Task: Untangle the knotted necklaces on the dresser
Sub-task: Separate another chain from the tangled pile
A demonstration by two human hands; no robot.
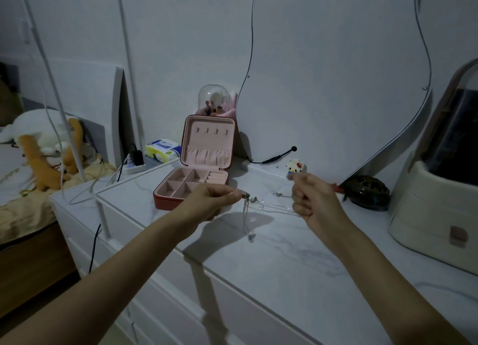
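The person is in the middle of the untangling: both hands are raised over the dresser top (258,262) and they pull the necklaces (269,205) apart between them. The left hand (212,201) pinches a small cluster of metal, probably a clasp or a pendant, between thumb and fingertips. The right hand (311,198) is closed like a fist, and the thin chains run into it, so it seems to grip their other end; the exact contact is hidden by the curled fingers.

The necklaces are in the air, above the marble-pattern surface, at about 4 o'clock from the open pink jewellery box (192,186). Their long axis is nearly horizontal, from 9 o'clock at the left hand to 3 o'clock at the right hand, with a small slope down to the right. At least 2 strands seem to be stretched there, but they are too fine to count surely. 1 loop hangs down toward 6 o'clock from the left pinch, and a small pendant (251,237) is at its lower end, close to the surface.

The knot seems to be near the left fingers. The next move probably needs less tension, then a fine pinch to open the crossing strands, because more pulling could tighten the knot.
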